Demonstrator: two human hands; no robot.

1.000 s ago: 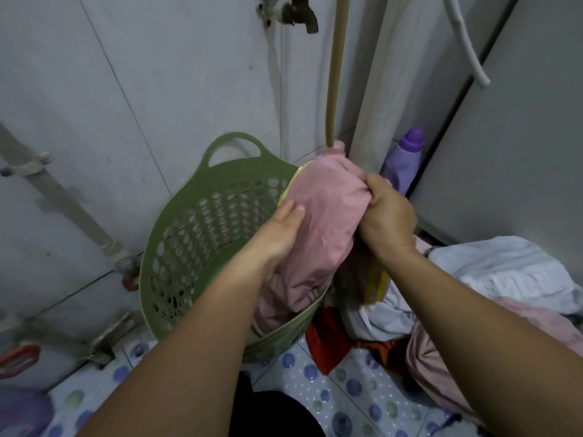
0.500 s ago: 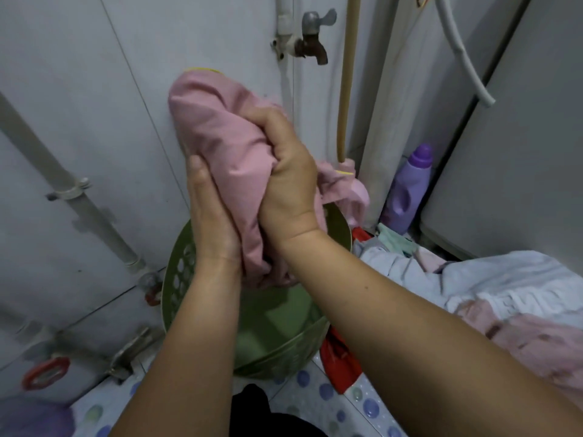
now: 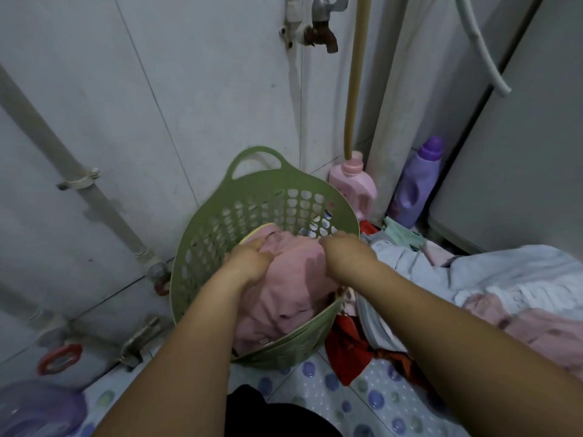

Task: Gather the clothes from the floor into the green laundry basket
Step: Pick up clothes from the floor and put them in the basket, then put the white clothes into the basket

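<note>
pink garment [image 3: 293, 298] lay inside green laundry basket [image 3: 202, 247] | left hand [image 3: 249, 261] gripped its left part | right hand [image 3: 344, 250] gripped its right edge | other clothes [image 3: 473, 279] heaped on floor [image 3: 362, 402] right of basket

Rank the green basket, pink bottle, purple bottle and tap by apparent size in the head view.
1. green basket
2. purple bottle and pink bottle: alike, basket hides part of the pink one
3. tap
</note>
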